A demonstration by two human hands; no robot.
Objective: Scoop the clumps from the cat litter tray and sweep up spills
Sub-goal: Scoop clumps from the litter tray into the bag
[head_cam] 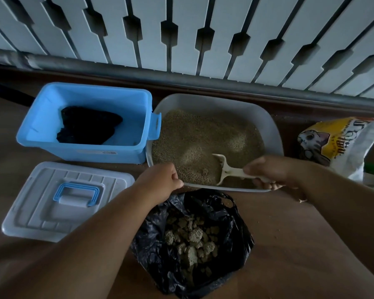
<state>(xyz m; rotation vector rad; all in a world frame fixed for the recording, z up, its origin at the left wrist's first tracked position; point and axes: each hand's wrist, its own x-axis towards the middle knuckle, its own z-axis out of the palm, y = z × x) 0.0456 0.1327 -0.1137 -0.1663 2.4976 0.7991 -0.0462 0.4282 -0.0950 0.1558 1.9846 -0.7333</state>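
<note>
On the floor [289, 223], right hand [268, 171] grips scoop [225, 169].

No print can be read: the yellow litter bag [341, 145], just beyond the right hand [270, 171], carries blurred, upside-down lettering beside a cat picture.

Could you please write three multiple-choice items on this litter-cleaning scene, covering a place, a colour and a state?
1. Where does the black plastic bag of clumps lie?
A. inside the blue plastic storage box
B. on the floor before the grey litter tray
C. on the lid

2. What colour is the handle on the translucent lid?
A. blue
B. red
C. black

3. What does the right hand hold?
A. nothing
B. the bag
C. the cream plastic scoop

Answers: 1 B, it sits nearer the camera than the tray; 2 A, the handle is plainly blue; 3 C, its fingers curl round the scoop handle.
</note>
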